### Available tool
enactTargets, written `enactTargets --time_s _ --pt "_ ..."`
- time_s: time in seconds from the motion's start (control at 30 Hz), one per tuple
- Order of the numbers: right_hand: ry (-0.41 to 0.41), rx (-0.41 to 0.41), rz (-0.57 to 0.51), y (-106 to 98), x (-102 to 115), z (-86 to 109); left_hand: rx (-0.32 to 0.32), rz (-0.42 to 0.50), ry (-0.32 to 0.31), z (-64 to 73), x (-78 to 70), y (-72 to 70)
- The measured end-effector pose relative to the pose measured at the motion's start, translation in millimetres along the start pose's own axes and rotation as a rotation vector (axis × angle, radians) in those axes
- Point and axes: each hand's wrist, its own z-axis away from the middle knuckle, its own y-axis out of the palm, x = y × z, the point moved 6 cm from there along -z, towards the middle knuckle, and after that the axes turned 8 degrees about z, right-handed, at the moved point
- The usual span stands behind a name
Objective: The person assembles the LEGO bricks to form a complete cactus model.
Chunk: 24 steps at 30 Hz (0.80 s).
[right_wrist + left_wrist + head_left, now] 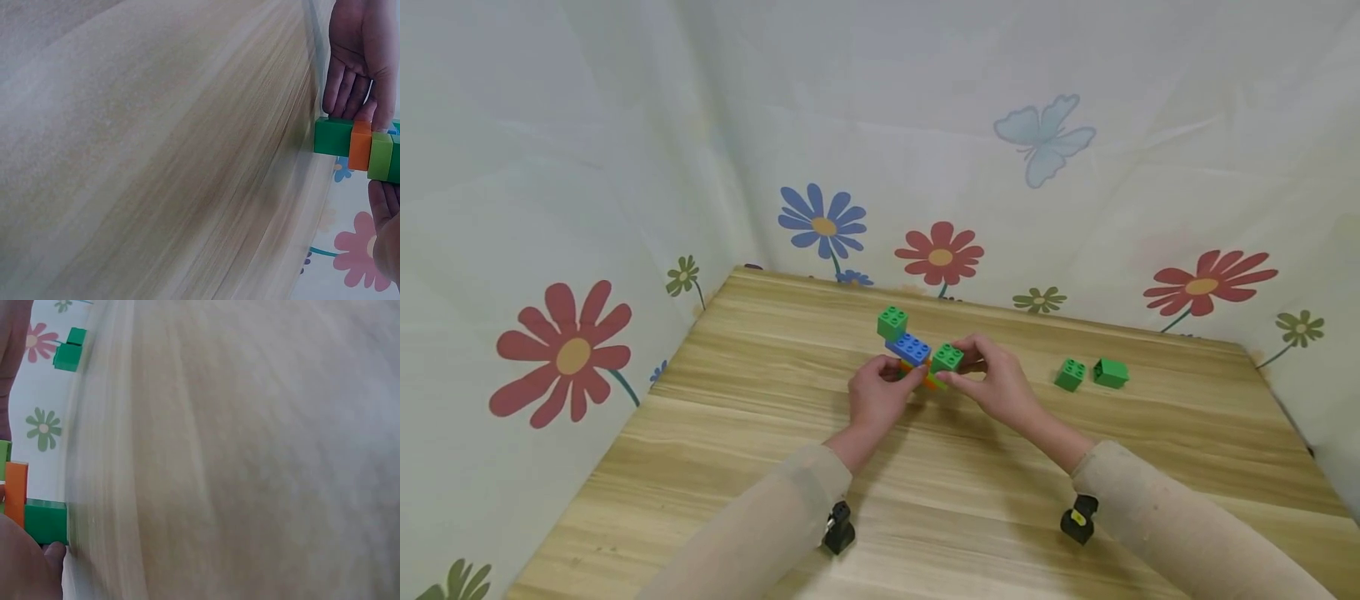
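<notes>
My left hand [880, 390] grips a small stack of toy building bricks just over the wooden table. In it, a blue brick [912, 347] carries a green brick [892, 322] on its far left end. Below the blue one, the right wrist view shows a lime brick [380, 156], an orange brick [360, 147] and a dark green brick [332, 136] at the bottom. With thumb and fingers, my right hand [1000, 383] pinches another green brick [947, 357] at the stack's right side, right beside the blue brick.
Two loose green bricks lie to the right on the wooden table [760, 467]: one with studs up [1070, 375], the other tipped on its side [1111, 372]. A flower-printed curtain [880, 150] hangs behind the table and along its sides.
</notes>
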Motion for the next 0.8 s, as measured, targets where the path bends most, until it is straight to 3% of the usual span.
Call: enactTargets --time_s 0.8 --pt "0.036 0.05 0.026 1.0 -4.5 0.7 0.03 -0.043 0.026 -1.3 0.3 2.4"
